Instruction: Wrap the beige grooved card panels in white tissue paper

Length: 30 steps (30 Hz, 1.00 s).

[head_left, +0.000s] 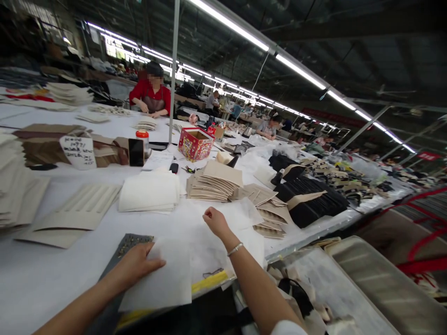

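My left hand (pixel 138 264) is closed on the left edge of a thin white sheet (pixel 167 279), its thumb lying over the top. Under that hand is a dark grey board (pixel 122 253) with small brass-coloured bits scattered across its upper end. My right hand (pixel 217 223) has its fingers curled together above the white-covered table, just in front of a stack of beige panels (pixel 213 182); whatever is in the fingertips, if anything, is too small to make out. Behind my left hand lies a stack of cream sheets (pixel 149 191).
Ribbed beige panels (pixel 78 207) lie left. A red patterned box (pixel 196 144), phone (pixel 136 152) and orange-lidded jar (pixel 142 138) stand farther back. Black pieces (pixel 314 197) are stacked right. A plastic bin (pixel 377 279) sits below the table edge. A person in red (pixel 153 93) works opposite.
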Tool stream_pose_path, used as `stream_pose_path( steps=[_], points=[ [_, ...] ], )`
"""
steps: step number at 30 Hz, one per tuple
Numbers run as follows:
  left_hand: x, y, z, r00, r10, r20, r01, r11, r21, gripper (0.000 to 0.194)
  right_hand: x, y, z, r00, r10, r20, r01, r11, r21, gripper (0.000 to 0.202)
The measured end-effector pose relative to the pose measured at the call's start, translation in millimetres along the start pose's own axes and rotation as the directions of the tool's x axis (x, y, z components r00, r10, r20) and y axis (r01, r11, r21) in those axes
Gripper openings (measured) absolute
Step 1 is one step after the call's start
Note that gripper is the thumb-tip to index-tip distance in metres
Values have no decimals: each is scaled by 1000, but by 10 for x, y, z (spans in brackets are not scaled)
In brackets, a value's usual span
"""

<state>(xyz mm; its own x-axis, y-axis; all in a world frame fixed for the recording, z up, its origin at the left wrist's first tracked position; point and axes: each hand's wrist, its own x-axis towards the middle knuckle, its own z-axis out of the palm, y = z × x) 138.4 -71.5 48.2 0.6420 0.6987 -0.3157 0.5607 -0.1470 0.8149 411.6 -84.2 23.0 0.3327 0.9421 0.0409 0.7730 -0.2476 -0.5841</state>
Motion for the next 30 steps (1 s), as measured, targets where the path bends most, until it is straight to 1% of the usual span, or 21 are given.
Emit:
stream_pose_path(
  steps=[2, 4, 5, 6, 7, 9, 10, 11, 12, 14, 17, 19, 20, 21, 23, 25, 26, 28, 30],
  points=[
    [-57, 48, -21, 999, 49, 20, -48, 998, -31, 29, 254, -144, 111, 994, -72, 84, 88, 974, -211, 18],
    [-133, 79, -18, 997, 38, 61, -29, 988, -153, 30, 410, -319, 237, 978, -110, 175, 158, 943, -293, 24],
    [-176, 80, -17, 998, 6, 62, 9, 971, -239, 33, 444, -401, 304, 967, -123, 222, 186, 939, -290, 24],
    [-220, 71, -21, 998, -43, 39, 54, 942, -330, 38, 450, -472, 372, 949, -138, 283, 221, 932, -286, 22],
    [-263, 57, -33, 995, -104, -6, 92, 905, -414, 44, 431, -529, 440, 922, -150, 357, 264, 918, -296, 22],
    [-338, 22, -79, 966, -231, -120, 132, 832, -539, 53, 345, -588, 563, 854, -155, 496, 347, 881, -321, 22],
    [-367, 9, -111, 948, -278, -153, 140, 799, -584, 56, 294, -590, 609, 826, -152, 543, 377, 865, -331, 20],
    [-390, -1, -145, 938, -308, -162, 145, 768, -624, 57, 247, -575, 639, 807, -151, 571, 396, 855, -334, 16],
    [-406, -6, -177, 934, -323, -153, 146, 735, -662, 58, 210, -547, 650, 802, -155, 578, 403, 854, -330, 12],
    [-425, -9, -226, 940, -323, -106, 143, 659, -738, 56, 182, -470, 607, 820, -174, 545, 390, 867, -311, 10],
    [-437, -21, -245, 946, -323, -38, 160, 565, -810, 51, 222, -372, 413, 883, -186, 431, 338, 889, -308, 18],
    [-446, -52, -231, 945, -327, -5, 184, 545, -818, 49, 233, -351, 273, 924, -212, 318, 298, 920, -255, 23],
    [-454, -73, -221, 944, -329, -2, 189, 548, -815, 47, 214, -354, 228, 932, -231, 278, 296, 930, -218, 23],
    [-463, -97, -211, 944, -330, -7, 190, 561, -806, 46, 175, -362, 211, 930, -254, 267, 310, 931, -193, 21],
    [-494, -141, -198, 945, -324, -29, 185, 608, -772, 44, 55, -377, 272, 899, -294, 325, 372, 903, -214, 17],
    [-552, -158, -196, 957, -288, -20, 190, 681, -707, 41, -73, -371, 425, 869, -293, 399, 420, 862, -283, 23],
    [-593, -151, -197, 970, -241, 5, 185, 731, -657, 39, -118, -357, 507, 869, -287, 403, 421, 856, -300, 22],
    [-694, -98, -197, 992, -92, 91, 126, 844, -521, 35, -142, -324, 616, 891, -271, 363, 386, 874, -295, 16],
    [-804, -6, -188, 982, 58, 181, 13, 930, -367, 28, -81, -313, 594, 919, -248, 307, 338, 896, -289, 15]
  ],
)
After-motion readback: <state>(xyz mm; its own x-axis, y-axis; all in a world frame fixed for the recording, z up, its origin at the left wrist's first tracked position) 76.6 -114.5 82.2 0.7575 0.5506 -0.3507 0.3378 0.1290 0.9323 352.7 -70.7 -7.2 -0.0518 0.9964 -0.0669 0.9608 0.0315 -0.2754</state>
